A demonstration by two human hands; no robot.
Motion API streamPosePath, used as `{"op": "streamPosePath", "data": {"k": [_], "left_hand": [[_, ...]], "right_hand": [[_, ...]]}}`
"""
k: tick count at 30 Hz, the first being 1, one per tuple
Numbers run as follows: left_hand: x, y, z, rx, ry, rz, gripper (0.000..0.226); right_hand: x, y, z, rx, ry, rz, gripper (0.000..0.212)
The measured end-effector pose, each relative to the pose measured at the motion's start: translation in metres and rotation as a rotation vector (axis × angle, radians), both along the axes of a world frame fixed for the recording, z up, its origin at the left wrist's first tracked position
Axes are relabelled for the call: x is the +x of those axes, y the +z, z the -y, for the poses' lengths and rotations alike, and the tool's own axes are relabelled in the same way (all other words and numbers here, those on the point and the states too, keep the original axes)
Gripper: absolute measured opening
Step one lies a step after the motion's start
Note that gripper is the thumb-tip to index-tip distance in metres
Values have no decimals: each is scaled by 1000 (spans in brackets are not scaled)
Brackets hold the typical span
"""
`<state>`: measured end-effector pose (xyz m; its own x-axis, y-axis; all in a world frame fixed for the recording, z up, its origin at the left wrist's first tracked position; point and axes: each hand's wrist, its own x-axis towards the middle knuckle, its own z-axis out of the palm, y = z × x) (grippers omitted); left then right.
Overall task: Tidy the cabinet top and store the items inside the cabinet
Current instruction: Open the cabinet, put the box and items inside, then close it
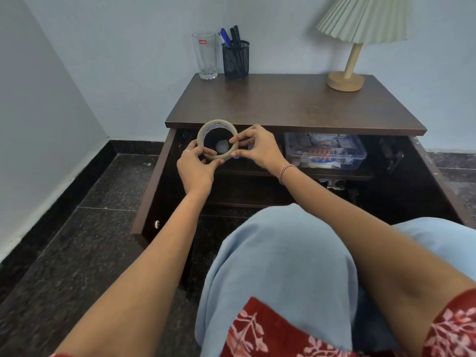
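Both, left hand (196, 169) and right hand (260, 148), pinch the tape roll (217, 122) at the front edge of the cabinet top (296, 104).

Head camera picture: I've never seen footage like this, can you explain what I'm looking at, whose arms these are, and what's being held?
There is no machine here. A person wears one wide-angle camera on the head, looking forward and down, so the two arms reaching in from the bottom are their own, and the light blue cloth covers their knees. The left hand and right hand both pinch a roll of tape, held up in front of the open cabinet. On the cabinet top stand a drinking glass, a mesh pen holder with pens, and a table lamp. Inside, on a shelf, lies a clear plastic box with packets in it.
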<state>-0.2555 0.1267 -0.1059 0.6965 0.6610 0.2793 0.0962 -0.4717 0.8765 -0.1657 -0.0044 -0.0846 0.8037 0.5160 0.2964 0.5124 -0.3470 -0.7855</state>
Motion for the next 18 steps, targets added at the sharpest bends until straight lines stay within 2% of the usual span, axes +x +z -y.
{"op": "streamPosePath", "data": {"k": [6, 14, 18], "left_hand": [[-6, -32, -1, -17, 27, -90, 20], [10, -53, -4, 40, 119, -277, 18], [27, -59, -9, 66, 167, -332, 18]], "right_hand": [[-4, -33, -7, -177, 16, 24, 27], [-3, -59, -27, -238, -23, -5, 22], [5, -70, -40, -248, -53, -67, 26]]}}
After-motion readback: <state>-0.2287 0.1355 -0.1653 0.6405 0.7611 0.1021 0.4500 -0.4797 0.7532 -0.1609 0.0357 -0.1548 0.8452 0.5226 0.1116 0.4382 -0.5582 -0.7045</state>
